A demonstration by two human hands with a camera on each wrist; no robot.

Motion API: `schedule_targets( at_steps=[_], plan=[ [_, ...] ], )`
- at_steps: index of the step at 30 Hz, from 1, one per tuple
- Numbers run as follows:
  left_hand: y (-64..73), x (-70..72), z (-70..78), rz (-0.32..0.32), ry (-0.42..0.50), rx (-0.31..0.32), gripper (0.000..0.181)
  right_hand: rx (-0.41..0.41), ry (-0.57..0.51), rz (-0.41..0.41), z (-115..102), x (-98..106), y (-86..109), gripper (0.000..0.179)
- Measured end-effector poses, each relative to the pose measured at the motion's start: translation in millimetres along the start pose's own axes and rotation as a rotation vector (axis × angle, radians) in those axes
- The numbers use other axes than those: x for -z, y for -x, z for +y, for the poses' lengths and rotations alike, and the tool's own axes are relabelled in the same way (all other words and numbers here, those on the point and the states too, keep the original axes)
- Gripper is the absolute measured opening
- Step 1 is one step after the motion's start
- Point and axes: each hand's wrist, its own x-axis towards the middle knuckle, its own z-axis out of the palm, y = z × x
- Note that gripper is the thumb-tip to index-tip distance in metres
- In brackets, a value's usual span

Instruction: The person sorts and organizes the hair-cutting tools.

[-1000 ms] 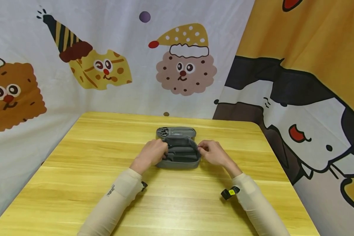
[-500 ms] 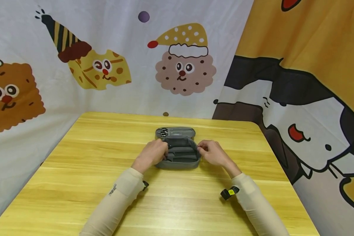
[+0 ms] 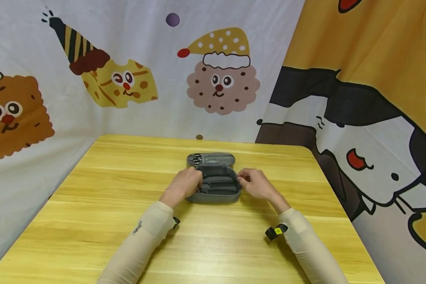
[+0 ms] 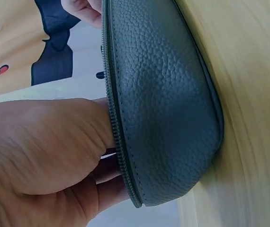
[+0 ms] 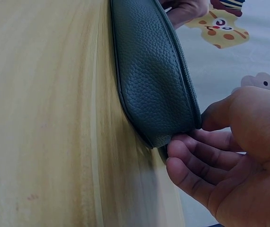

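A grey zip case (image 3: 214,198) with a pebbled, leather-like outside lies opened on the table, its lid (image 3: 218,158) folded back behind it. Silver tools with finger loops (image 3: 197,159) sit in the left part of the lid. The left hand (image 3: 183,183) reaches over the case's left end, its thumb and fingers going down behind the zipped rim (image 4: 118,137); the fingertips are hidden inside. At the right end, the right hand (image 3: 257,184) pinches the case's edge, thumb at the rim and fingers (image 5: 192,156) against the outer wall. Dark padded compartments show inside the case.
The yellow wood-grain table (image 3: 213,240) extends around the case on all sides. Behind it and to the sides hang cloths (image 3: 138,122) printed with cartoon figures. Each wrist wears a small black camera (image 3: 271,233).
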Motion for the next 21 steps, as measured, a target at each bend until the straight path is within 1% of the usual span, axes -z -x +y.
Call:
schedule_targets(
  at_steps=[7,10,13,16,18,20,21],
  plan=[
    [-0.9,-1.0,-1.2,-0.002,0.027,0.019,0.014,-0.001,-0.006,-0.003,0.7,-1.0,-0.4,0.023],
    [-1.6,-1.2,-3.0,-0.008,0.036,0.011,0.014,0.001,-0.008,-0.003,1.2,-0.6,-0.4,0.023],
    [-1.1,-0.5,-6.7,-0.031,0.061,-0.005,0.012,0.002,-0.010,-0.003,1.9,-0.3,-0.4,0.023],
    [0.3,3.3,-11.9,-0.080,0.126,-0.028,0.005,0.004,-0.009,-0.005,2.4,-0.4,0.1,0.023],
    [1.5,7.8,-16.3,-0.109,0.194,-0.051,0.007,0.007,-0.011,-0.008,3.0,-0.4,0.0,0.023],
    [2.0,13.6,-20.6,-0.105,0.267,-0.078,0.014,0.009,-0.014,-0.009,2.7,-0.2,-0.2,0.024],
    [2.0,16.0,-22.7,-0.088,0.298,-0.092,0.017,0.010,-0.017,-0.009,2.5,-0.1,-0.4,0.024]
  ],
)
